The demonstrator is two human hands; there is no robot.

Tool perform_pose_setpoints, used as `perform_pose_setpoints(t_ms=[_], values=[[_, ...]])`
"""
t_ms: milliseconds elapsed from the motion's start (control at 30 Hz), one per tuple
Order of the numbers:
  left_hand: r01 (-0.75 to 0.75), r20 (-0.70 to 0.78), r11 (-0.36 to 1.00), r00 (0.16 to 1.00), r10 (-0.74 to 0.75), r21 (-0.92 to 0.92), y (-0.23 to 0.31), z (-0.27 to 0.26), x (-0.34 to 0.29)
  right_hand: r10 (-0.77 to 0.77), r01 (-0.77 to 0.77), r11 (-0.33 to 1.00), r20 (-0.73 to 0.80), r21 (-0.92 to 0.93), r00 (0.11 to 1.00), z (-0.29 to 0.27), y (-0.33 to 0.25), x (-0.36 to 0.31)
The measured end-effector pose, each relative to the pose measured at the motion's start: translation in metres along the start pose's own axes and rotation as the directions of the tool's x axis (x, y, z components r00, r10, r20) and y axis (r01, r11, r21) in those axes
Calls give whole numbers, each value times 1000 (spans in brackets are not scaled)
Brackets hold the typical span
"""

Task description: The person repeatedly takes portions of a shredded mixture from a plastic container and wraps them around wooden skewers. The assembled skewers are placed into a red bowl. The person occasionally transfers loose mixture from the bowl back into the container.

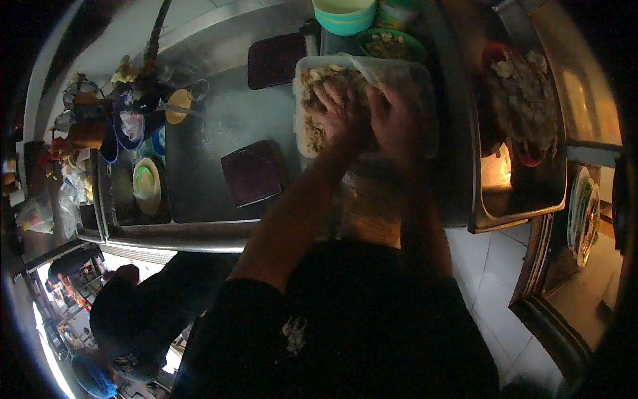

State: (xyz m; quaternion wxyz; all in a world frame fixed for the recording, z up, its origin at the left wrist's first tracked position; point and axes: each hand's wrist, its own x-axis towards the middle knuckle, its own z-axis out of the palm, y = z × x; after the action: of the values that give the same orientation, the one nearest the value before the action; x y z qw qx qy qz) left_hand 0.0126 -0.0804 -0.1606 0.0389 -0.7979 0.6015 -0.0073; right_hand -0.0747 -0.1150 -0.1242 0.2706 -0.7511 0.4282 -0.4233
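Note:
A translucent plastic tub (pixel 425 100) stands on the metal counter in front of me, holding pale brown, lumpy food pieces (pixel 319 80). My left hand (pixel 335 110) lies on the food with its fingers spread. Close beside it, my right hand (pixel 392 113) reaches into the tub's right half, thumb and fingers stretched out and apart. Clear plastic film (pixel 364 68) runs from the far rim toward the right fingertips and touches them. What lies under the right palm is hidden and dim.
Two dark square slabs (pixel 252 174) rest in a wide metal basin (pixel 199 193) at left. Behind the tub are a green bowl (pixel 392 45) of food and a turquoise bowl (pixel 344 16). More food (pixel 525 100) fills a metal tray at right. Another person (pixel 139 319) is at lower left.

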Motion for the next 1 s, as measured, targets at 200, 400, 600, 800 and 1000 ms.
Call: perform_pose_setpoints(t_ms=[200,400,600,800,1000], values=[[43,129,996,991,-33,-80,10,9,23,126,-1,975,551,-221,825,52,3,99],[47,244,985,970,-4,-169,4,26,36,-134,369,893,630,-258,765,85,25,107],[-77,-49,860,997,61,-504,-18,55,35,-316,392,917,474,-69,822,92,51,100],[-196,-297,975,942,157,-106,-19,47,26,-257,309,949,419,-61,871,79,47,97],[-242,72,869,951,300,-431,-67,-1,40,132,-179,969,261,168,956,24,20,69]])
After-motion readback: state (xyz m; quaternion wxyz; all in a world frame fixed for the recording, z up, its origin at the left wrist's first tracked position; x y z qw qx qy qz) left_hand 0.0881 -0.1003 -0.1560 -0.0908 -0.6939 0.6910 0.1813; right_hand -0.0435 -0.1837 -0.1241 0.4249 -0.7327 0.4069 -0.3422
